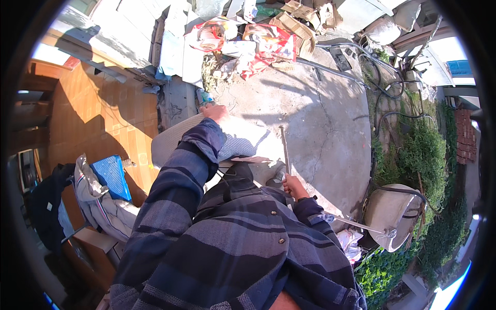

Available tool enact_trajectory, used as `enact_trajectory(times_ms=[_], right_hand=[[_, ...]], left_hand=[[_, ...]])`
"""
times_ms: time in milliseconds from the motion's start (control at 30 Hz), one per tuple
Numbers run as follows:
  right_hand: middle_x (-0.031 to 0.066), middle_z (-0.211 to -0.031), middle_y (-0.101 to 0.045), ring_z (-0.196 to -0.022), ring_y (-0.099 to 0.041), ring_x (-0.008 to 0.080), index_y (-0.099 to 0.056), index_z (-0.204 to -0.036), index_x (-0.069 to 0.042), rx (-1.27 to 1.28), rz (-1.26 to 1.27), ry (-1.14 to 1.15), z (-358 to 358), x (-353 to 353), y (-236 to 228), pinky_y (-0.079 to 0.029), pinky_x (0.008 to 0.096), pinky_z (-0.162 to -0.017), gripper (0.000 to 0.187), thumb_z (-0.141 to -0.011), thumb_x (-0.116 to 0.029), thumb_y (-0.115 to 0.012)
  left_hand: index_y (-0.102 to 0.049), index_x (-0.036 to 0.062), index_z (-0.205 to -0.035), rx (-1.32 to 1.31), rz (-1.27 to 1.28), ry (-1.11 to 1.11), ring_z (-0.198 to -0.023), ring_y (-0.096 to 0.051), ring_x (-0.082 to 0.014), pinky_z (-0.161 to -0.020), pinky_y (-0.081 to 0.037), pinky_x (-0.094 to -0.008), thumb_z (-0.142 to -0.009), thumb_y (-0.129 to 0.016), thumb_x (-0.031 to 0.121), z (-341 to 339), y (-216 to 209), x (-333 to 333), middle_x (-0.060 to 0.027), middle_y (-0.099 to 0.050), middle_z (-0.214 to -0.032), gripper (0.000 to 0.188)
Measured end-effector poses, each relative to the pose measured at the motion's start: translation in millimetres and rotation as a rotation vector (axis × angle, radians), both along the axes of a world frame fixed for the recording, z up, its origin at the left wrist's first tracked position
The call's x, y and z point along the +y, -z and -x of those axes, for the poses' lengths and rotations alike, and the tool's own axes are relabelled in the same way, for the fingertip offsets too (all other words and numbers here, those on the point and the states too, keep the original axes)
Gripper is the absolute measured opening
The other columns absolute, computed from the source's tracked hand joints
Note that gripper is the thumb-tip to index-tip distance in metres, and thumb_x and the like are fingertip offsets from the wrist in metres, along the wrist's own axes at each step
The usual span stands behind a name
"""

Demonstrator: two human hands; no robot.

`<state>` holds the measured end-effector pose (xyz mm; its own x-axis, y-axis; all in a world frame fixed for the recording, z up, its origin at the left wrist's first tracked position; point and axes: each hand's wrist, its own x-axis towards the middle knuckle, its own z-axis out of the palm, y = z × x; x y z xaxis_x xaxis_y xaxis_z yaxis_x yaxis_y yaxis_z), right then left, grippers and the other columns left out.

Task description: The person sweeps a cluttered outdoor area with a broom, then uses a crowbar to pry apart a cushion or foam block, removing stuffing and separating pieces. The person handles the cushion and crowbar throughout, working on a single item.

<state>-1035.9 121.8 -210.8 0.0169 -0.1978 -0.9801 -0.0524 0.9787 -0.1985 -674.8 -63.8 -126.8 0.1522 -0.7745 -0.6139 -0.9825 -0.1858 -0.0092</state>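
Observation:
My left hand (215, 113) rests at the far edge of a grey, textured panel (238, 138). Its fingers curl over that edge, and my striped sleeve covers part of the panel. The panel's near right edge looks uneven, and a pinkish-brown piece (253, 159) lies along it. Closed around the near end of a long, thin, brownish stick-like thing (284, 148) is my right hand (295, 186). The stick points away from me over the concrete, apart from the panel. Its exact kind is too narrow to make out.
Red-and-white bags (268, 47) and cardboard (297, 31) lie at the far side. Dark hoses (382, 90) run along the right, near plants (421, 155) and a pale tub (388, 214). At left are a tiled floor (116, 108) and a blue panel (111, 178).

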Motion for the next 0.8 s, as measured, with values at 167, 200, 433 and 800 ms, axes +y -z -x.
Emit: enact_trajectory(times_ms=[167,200,433,800], right_hand=[[0.0058,-0.063,-0.049,-0.040,-0.044,0.0185,-0.054,-0.096,-0.003,0.517,0.698,0.147,38,-35,14,-0.036,0.0355,-0.037,0.045,-0.102,-0.046,-0.041],[0.0092,-0.065,-0.053,-0.042,-0.049,0.0232,-0.054,-0.098,-0.002,0.580,0.700,0.068,39,-33,22,-0.039,0.0373,-0.038,0.046,-0.102,-0.046,-0.041],[0.0156,-0.055,-0.055,-0.049,-0.060,0.0287,-0.063,-0.080,0.004,0.583,0.351,-0.624,91,-44,8,-0.046,0.0440,-0.046,0.049,-0.097,-0.039,-0.044],[0.0270,-0.074,-0.063,-0.072,-0.064,0.0473,-0.062,-0.087,0.002,0.739,0.595,-1.031,137,-110,-33,-0.049,0.0528,-0.064,0.045,-0.097,-0.040,-0.051]], left_hand=[[-0.067,0.0070,-0.115,0.249,0.265,-0.135,-0.121,-0.054,-0.0337,-0.096,-0.043,-0.0532,-0.073,-0.074,0.055,-38,15,19,-0.0137,-0.064,-0.120,0.065],[-0.065,0.0076,-0.118,0.278,0.335,-0.192,-0.124,-0.051,-0.0332,-0.099,-0.040,-0.0529,-0.073,-0.075,0.053,-40,20,27,-0.0127,-0.063,-0.122,0.065],[-0.064,0.0107,-0.118,0.243,0.577,-0.352,-0.130,-0.044,-0.0304,-0.108,-0.030,-0.0507,-0.077,-0.076,0.045,-33,29,61,-0.0083,-0.059,-0.127,0.055],[-0.063,0.0134,-0.110,0.124,0.811,-0.475,-0.127,-0.045,-0.0319,-0.108,-0.029,-0.0553,-0.073,-0.080,0.030,17,32,95,-0.0063,-0.060,-0.121,0.044]])
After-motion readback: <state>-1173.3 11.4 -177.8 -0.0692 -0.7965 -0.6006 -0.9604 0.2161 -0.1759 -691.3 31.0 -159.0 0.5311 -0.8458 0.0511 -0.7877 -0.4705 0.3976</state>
